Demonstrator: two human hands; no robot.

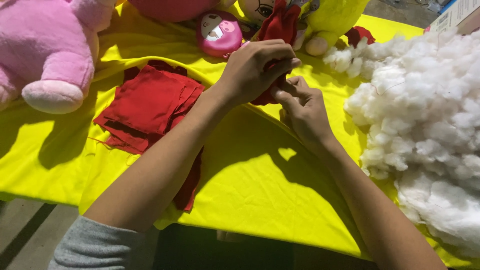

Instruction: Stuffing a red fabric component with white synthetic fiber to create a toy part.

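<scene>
Both hands meet at the far centre of the counter [240,190], draped in yellow cloth. The left hand [255,70] and right hand [300,107] pinch closed on a red fabric piece [280,25], apparently part-filled. Stuffing [430,125] lies heaped right; cut red pieces [150,105] remain stacked left.

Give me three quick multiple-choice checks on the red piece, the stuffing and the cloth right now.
1. Where is the white stuffing pile?
A. beside the right hand
B. under the pink plush toy
C. on the floor

2. What colour is the cloth covering the table?
A. blue
B. yellow
C. white

3. How is the small red fabric piece held?
A. lying flat, untouched
B. by the left hand alone
C. by both hands

Answers: 1 A, the pile fills the right side; 2 B, bright yellow throughout; 3 C, both hands' fingers pinch it.
</scene>
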